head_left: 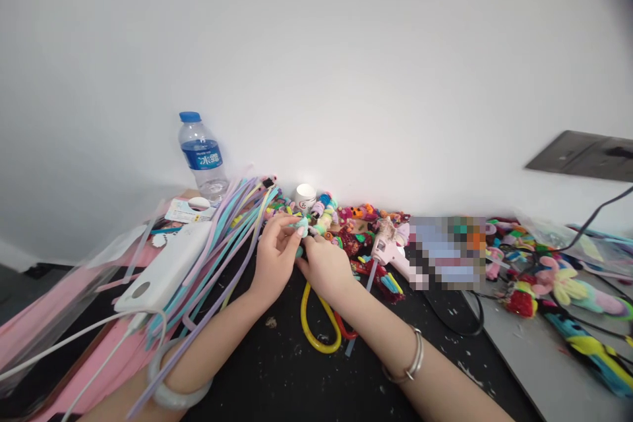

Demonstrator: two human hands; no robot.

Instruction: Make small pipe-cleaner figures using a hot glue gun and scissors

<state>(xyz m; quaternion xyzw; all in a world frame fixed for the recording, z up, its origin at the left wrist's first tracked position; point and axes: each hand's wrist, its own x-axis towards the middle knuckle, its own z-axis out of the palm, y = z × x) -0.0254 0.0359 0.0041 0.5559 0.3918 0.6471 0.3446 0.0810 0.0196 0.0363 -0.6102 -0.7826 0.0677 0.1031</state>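
Both hands meet over the black table top point(277, 376). My left hand point(277, 257) pinches a small mint-green fuzzy piece point(302, 225) between thumb and fingers; it looks like chenille stem. My right hand point(329, 267) is right beside it with fingers curled in, back of the hand toward me. What its fingertips hold, if anything, is hidden. Below the hands lies a yellow loop point(321, 345), with a red loop point(346, 330) partly behind my right wrist. A bundle of pastel chenille stems point(222, 231) spreads left of my left hand, some crossing over that forearm.
A pink glue gun point(388, 250) lies right of my hands. Behind them stand a white paper cup point(305, 196) and colourful fuzzy figures point(363, 212). At left are a water bottle point(202, 155) and a long white device point(165, 267) with cables. More fuzzy figures point(578, 290) lie at right.
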